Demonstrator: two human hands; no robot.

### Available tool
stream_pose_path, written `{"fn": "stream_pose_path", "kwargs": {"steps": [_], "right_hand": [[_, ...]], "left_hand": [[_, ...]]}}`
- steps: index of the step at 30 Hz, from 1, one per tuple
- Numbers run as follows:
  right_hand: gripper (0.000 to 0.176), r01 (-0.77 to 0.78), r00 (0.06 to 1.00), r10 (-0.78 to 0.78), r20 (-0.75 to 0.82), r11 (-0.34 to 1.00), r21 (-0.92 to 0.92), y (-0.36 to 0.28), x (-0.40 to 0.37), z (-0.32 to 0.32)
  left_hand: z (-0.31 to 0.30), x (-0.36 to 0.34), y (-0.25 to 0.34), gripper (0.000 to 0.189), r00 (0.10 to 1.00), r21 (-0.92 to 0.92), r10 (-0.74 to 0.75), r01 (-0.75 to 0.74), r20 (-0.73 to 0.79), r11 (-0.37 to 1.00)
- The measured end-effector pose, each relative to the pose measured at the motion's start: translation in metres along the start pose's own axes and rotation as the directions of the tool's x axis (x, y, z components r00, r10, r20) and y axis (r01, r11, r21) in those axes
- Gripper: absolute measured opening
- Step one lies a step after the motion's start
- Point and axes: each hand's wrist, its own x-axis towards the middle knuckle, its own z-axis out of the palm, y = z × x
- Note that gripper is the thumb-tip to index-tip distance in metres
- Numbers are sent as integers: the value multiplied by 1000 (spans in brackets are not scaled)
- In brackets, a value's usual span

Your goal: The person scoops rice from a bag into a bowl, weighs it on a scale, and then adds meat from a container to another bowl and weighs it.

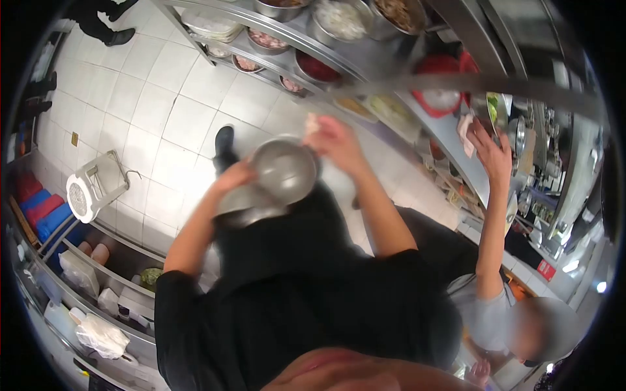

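My left hand [237, 175] is closed on the rim of a round metal bowl [285, 172], which is tilted so that its shiny inside faces me. Against its lower left side, in front of my apron, shows a second metal bowl [242, 201], partly covered. Just off the first bowl's upper right rim is my right hand [334, 141], blurred by motion. Its fingers are pinched around a small pale, cloth-like thing [312, 122], too blurred to name for certain.
Ahead, a metal shelf rack [287, 62] bears several bowls of food. A co-worker's hand [490, 153] holds a pale cloth [466, 135] at the counter on the right. To the left, a white stool [98, 188] lies on the tiled floor [153, 130], near open drawers [120, 268].
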Motion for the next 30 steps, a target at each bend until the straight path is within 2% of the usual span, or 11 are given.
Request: {"fn": "stream_pose_path", "kwargs": {"steps": [1, 9, 11, 14, 16, 18, 20, 23, 25, 29, 30], "right_hand": [[16, -2, 1000, 2, -20, 1000, -27, -1, 13, -3], [11, -52, 992, -17, -127, 854, -518, 123, 192, 38], [13, -259, 962, 194, -191, 871, -417, 158, 248, 51], [13, -241, 927, 301, -226, 936, 257, 203, 332, 57], [19, -236, 867, 349, -355, 916, 324, 226, 349, 66], [25, -215, 769, 399, -500, 897, 386, 229, 331, 77], [29, -343, 866, 373, -332, 928, 147, 218, 288, 98], [24, -320, 947, 322, 18, 929, 185, 197, 200, 120], [28, -313, 949, 296, 110, 928, 201, 162, 142, 137], [44, -61, 998, 59, 32, 995, 81, 113, 79, 157], [47, 32, 999, -27, 32, 985, -172, 107, 73, 156]], "left_hand": [[31, -29, 52, 78, 997, -87, 8, -15, -74, 996], [-15, -107, 48, 83, 999, -164, 22, -30, -49, 986], [-33, -127, 41, 83, 999, -274, 3, -18, -54, 962], [-55, -155, 38, 83, 992, -280, -16, -19, -123, 960], [-64, -165, 35, 84, 989, -348, -84, 37, -120, 937], [-70, -171, 37, 85, 985, -285, -42, -7, -165, 958], [-75, -173, 50, 89, 978, -292, -128, 76, -162, 953], [-73, -173, 59, 92, 990, -498, -99, 35, -102, 867], [-75, -168, 62, 93, 990, -274, -53, 15, -130, 962], [-68, -160, 77, 93, 993, -299, -76, 44, -95, 953], [-66, -158, 83, 93, 995, -272, -66, 45, -70, 961]]}}
